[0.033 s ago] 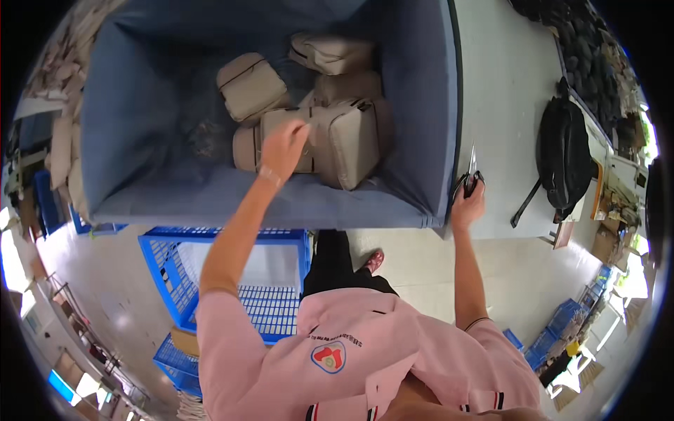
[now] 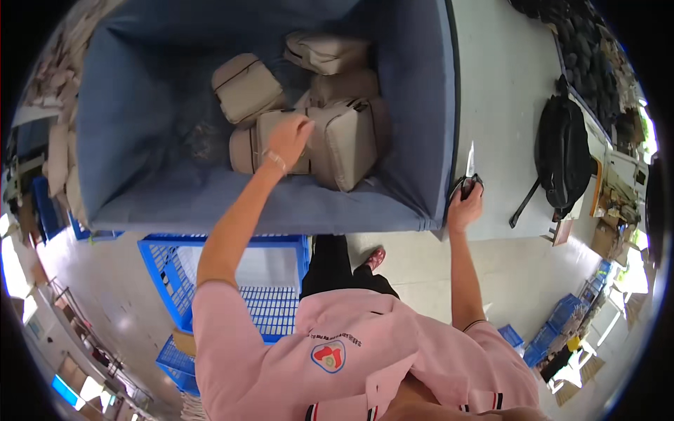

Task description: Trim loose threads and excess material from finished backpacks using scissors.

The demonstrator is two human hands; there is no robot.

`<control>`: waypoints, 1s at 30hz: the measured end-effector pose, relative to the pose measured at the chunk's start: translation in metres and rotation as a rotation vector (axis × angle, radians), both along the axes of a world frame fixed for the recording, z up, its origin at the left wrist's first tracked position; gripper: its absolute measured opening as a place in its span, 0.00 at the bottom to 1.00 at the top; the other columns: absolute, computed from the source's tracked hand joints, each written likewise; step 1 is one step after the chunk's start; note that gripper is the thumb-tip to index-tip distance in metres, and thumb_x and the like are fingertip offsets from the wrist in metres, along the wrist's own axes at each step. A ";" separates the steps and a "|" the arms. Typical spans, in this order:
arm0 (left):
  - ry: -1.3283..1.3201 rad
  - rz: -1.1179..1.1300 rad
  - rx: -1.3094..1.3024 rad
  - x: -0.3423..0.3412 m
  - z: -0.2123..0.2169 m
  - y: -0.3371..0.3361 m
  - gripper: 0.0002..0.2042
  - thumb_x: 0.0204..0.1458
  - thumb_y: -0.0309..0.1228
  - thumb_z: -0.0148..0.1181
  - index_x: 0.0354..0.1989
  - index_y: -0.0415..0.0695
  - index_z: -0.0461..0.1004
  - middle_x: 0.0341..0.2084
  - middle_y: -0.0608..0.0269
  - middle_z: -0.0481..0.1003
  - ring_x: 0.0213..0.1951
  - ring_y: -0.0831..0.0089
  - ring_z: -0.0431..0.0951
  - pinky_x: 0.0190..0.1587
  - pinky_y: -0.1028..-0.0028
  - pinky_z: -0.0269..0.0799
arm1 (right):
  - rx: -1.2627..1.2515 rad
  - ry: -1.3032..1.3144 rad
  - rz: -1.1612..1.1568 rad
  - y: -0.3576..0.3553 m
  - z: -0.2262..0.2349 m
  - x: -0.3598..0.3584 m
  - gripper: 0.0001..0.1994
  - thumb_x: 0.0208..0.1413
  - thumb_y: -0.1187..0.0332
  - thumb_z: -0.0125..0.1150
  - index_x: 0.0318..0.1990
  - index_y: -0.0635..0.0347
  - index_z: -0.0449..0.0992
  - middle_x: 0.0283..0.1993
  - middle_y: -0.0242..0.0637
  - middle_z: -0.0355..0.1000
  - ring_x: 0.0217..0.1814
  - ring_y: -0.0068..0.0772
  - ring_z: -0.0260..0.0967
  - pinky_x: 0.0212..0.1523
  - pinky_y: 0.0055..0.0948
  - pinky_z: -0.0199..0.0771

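Observation:
My right hand (image 2: 466, 209) is closed round the black handles of a pair of scissors (image 2: 470, 166) at the right edge of the blue fabric-lined bin. The blades point away from me over the grey table. My left hand (image 2: 288, 145) reaches over the bin's near side, fingers curled together in a pinch; what they hold, if anything, is too small to make out. Beneath and beside it lie several beige bags, among them a boxy bag (image 2: 349, 144) just right of the hand. A further beige bag (image 2: 247, 88) rests farther left, another (image 2: 328, 54) at the back.
The deep blue bin (image 2: 281, 208) spans the space before me. A grey table (image 2: 495, 84) adjoins it on the right, with a black bag (image 2: 564, 151) on it. Below the bin, at my left, stands a blue plastic crate (image 2: 267, 309). More blue crates (image 2: 554, 326) line the right side.
The view has shifted very slightly. Both hands keep nearly the same places; the scissors are tilted a little differently in my right hand.

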State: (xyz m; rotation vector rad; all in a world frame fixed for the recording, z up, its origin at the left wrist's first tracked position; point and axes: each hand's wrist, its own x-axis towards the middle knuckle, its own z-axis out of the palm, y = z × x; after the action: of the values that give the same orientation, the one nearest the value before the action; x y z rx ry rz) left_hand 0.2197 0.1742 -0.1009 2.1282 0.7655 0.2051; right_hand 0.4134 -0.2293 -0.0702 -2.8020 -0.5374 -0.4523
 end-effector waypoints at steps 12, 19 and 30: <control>0.466 0.049 0.032 0.096 -0.194 -0.075 0.22 0.55 0.50 0.58 0.46 0.44 0.79 0.49 0.48 0.76 0.55 0.47 0.72 0.56 0.52 0.68 | 0.009 0.095 0.053 -0.021 -0.007 -0.003 0.24 0.48 0.67 0.64 0.54 0.64 0.67 0.40 0.47 0.73 0.38 0.56 0.68 0.39 0.47 0.67; 0.080 0.038 0.274 0.040 -0.032 -0.024 0.18 0.60 0.44 0.54 0.43 0.43 0.80 0.45 0.52 0.79 0.56 0.57 0.75 0.54 0.63 0.72 | 0.116 0.101 0.109 0.000 0.002 0.000 0.18 0.50 0.67 0.67 0.47 0.59 0.70 0.31 0.42 0.74 0.32 0.50 0.70 0.36 0.45 0.67; -0.110 0.064 0.677 -0.119 0.385 -0.111 0.08 0.50 0.25 0.66 0.39 0.39 0.81 0.42 0.59 0.81 0.58 0.60 0.74 0.56 0.67 0.72 | 0.771 0.605 0.682 0.092 0.164 0.009 0.14 0.54 0.71 0.69 0.42 0.60 0.68 0.37 0.31 0.75 0.37 0.25 0.70 0.42 0.28 0.71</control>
State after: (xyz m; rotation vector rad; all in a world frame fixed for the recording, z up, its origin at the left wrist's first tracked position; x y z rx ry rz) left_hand 0.1009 0.0636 0.2840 2.6916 0.7683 0.6910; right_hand 0.4221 -0.1371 0.0933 -1.7356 -0.8723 0.2809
